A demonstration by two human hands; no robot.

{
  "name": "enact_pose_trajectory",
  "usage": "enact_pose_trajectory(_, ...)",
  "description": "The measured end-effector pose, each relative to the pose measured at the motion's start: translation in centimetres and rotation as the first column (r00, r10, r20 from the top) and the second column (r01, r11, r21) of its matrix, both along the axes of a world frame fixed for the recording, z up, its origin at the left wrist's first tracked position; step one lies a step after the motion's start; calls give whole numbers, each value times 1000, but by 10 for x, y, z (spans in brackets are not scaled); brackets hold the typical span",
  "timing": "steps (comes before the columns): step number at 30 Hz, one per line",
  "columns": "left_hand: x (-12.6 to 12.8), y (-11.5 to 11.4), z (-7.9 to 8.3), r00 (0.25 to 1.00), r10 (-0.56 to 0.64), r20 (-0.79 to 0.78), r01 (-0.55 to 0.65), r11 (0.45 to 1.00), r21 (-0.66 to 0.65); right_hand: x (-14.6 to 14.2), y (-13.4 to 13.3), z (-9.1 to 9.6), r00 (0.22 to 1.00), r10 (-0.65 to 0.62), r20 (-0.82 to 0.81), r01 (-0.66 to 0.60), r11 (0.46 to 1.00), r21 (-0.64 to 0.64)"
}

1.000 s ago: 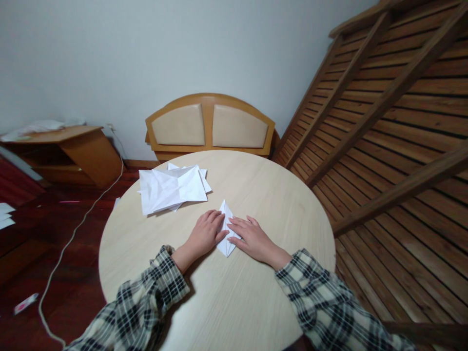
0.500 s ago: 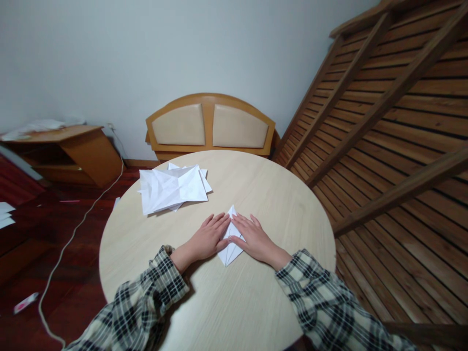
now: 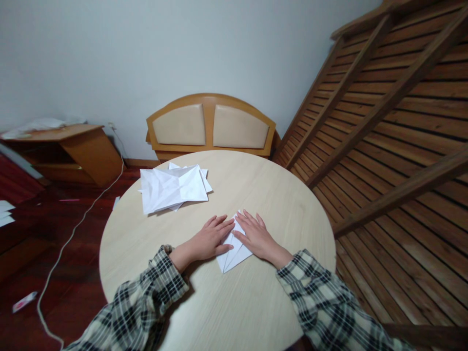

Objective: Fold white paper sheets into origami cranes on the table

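Note:
A small folded sheet of white paper (image 3: 230,258) lies flat on the round table (image 3: 292,214), its near corner pointing toward me and crease lines showing on it. My left hand (image 3: 210,239) rests on its left side with fingers stretched out and the thumb over the paper. On the right side lies my right hand (image 3: 256,236), palm down, fingers extended toward the far corner. Both hands partly cover the paper, so its upper part is mostly hidden.
Creased white sheets (image 3: 173,190) are piled at the table's far left. Behind the table stands a wooden headboard (image 3: 210,124). A slatted wooden frame (image 3: 395,161) leans at the right. A white cable (image 3: 76,229) runs over the floor near a low cabinet (image 3: 80,151).
The folded paper has turned slightly, its far corner shifting right and its near corner coming closer to me. My right hand has moved slightly right. More of the paper's lower part shows.

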State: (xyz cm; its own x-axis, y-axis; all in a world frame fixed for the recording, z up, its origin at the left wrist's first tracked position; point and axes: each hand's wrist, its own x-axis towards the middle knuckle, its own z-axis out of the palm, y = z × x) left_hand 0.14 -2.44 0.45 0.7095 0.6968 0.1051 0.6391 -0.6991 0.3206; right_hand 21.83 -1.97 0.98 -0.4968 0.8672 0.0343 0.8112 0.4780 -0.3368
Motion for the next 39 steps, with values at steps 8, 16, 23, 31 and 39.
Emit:
enact_pose_trajectory(8, -2, -1, 5, 999, 35, -28, -33, 997, 67, 1, 2, -1, 997, -75, 36, 75, 997, 4)
enact_pose_trajectory(16, -3, 1, 10, 985, 165, -42, -154, 967, 202, 2, 4, -4, 980, -189, 60, 188, 982, 30)
enact_pose_trajectory(23, -3, 1, 12, 963, 261, -61, -236, 932, 274, 1, 5, -6, 975, -214, 55, 211, 976, 53)
enact_pose_trajectory(31, 4, -1, 14, 951, 301, -67, -258, 897, 360, 0, 2, -7, 970, -237, 49, 229, 965, 127)
enact_pose_trajectory(39, 12, -1, 1, 952, 304, -34, -283, 917, 281, 3, 3, -10, 991, -134, -20, 135, 968, 213)
